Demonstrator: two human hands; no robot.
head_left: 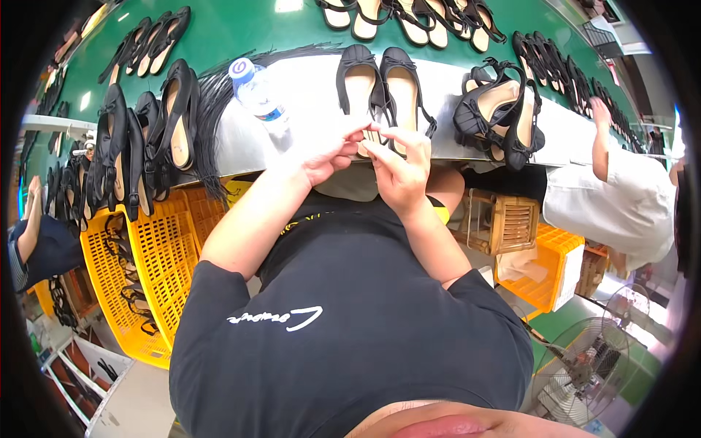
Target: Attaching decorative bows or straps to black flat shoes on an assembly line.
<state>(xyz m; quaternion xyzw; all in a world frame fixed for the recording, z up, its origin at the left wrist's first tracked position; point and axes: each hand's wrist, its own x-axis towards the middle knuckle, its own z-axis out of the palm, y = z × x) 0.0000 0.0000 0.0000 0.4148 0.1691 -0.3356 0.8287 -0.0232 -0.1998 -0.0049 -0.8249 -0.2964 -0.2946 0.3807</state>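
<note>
My left hand point(337, 152) and my right hand point(402, 166) meet in front of me at the near edge of the work surface. Thumb and fingertips are pinched together on each, and the fingertips almost touch. Whatever sits between them is too small to make out. Just beyond lie two black flat shoes with bows and beige insoles, a left shoe point(359, 77) and a right shoe point(400, 77), toes pointing away. Their thin ankle straps hang at the heels, which my fingers partly hide.
Black cord strands point(212, 109) and a water bottle point(257, 91) lie to the left. Black shoes are heaped at right point(500, 113) and left point(175, 109). A green conveyor point(285, 33) carries more shoes. Beside me are yellow crates point(164, 270), a bamboo stool point(513, 223) and a white-sleeved co-worker point(613, 193).
</note>
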